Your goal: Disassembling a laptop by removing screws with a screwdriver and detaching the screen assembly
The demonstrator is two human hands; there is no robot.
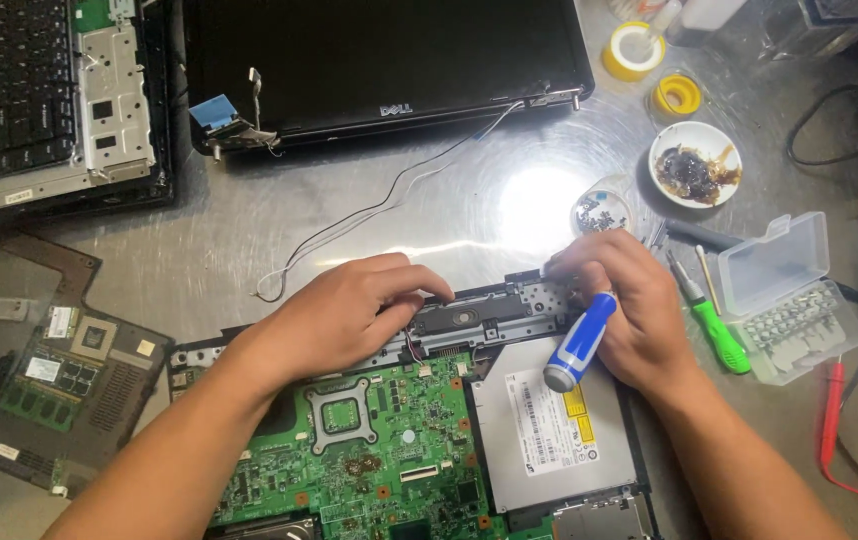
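An opened laptop base lies in front of me, showing its green motherboard (pixel 369 440) and a silver optical drive (pixel 549 425). My left hand (pixel 344 310) rests on the black speaker bar (pixel 469 318) along the base's far edge, fingers pressing down. My right hand (pixel 621 305) grips a blue and white screwdriver (pixel 579 342), its tip hidden under my fingers at the far right corner of the base.
A detached black laptop screen (pixel 379 60) with loose cables lies at the back. Another disassembled laptop (pixel 39 100) and a circuit board (pixel 69 375) sit left. At right: a green screwdriver (pixel 714 320), clear bit case (pixel 789 295), small screw dish (pixel 600 212), white bowl (pixel 695 163), yellow tape rolls (pixel 634 50).
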